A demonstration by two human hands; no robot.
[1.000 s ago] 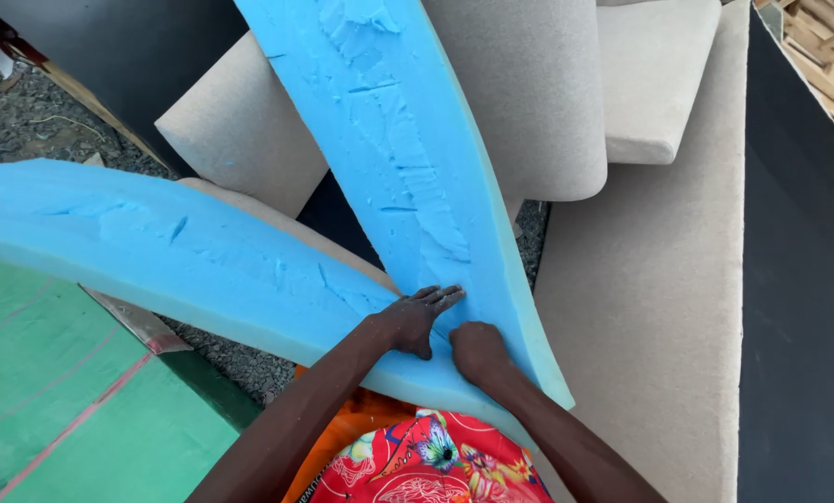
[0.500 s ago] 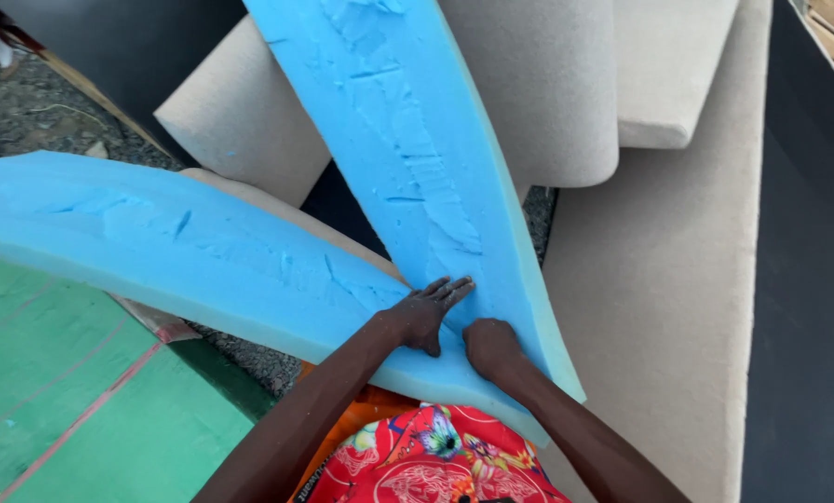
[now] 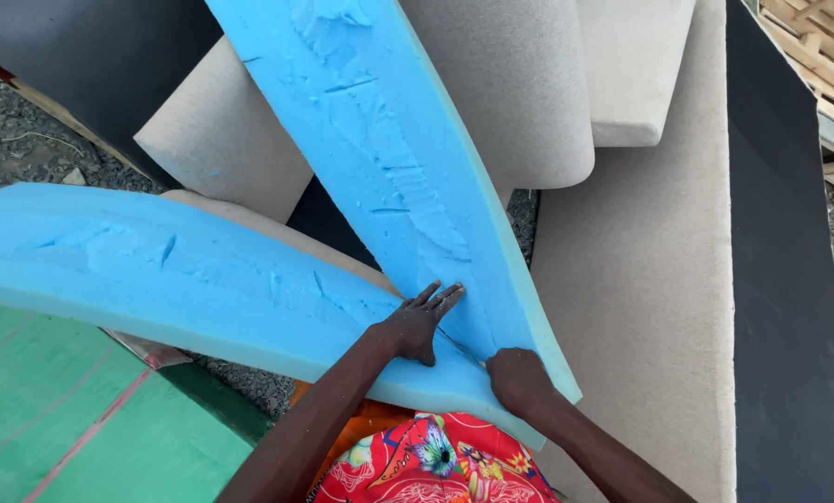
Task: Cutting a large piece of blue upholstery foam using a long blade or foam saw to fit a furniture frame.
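Little changed over the last second: still two arms of blue foam [image 3: 370, 158] meeting in a narrow V, still both hands at the meeting point. Left hand [image 3: 417, 326] lying open and flat on the foam right at the crook of the V, fingers spread and pointing up along the seam, much as half a second ago but pressed a touch flatter. Right hand [image 3: 517, 380] shifted slightly away from the left one, toward the foam's near edge, knuckles up and fingers curled under out of sight; impossible to tell whether gripping the edge or merely bearing down on it. Foam itself unmoved, so the pressing stays at the same joint rather than travelling along either arm. Behind the foam, a rounded beige cushion [image 3: 519, 93]; to the right of the foam, a long flat beige upholstered panel [image 3: 640, 279], and beyond that a black board [image 3: 780, 279]. Below the foam's left arm, a green board [image 3: 54, 410]; above that arm, grey gravel ground [image 3: 26, 149]. Just under the foam's near tip, a red flowered garment [image 3: 435, 461]. No container anywhere in view, hence nothing to report inside one.
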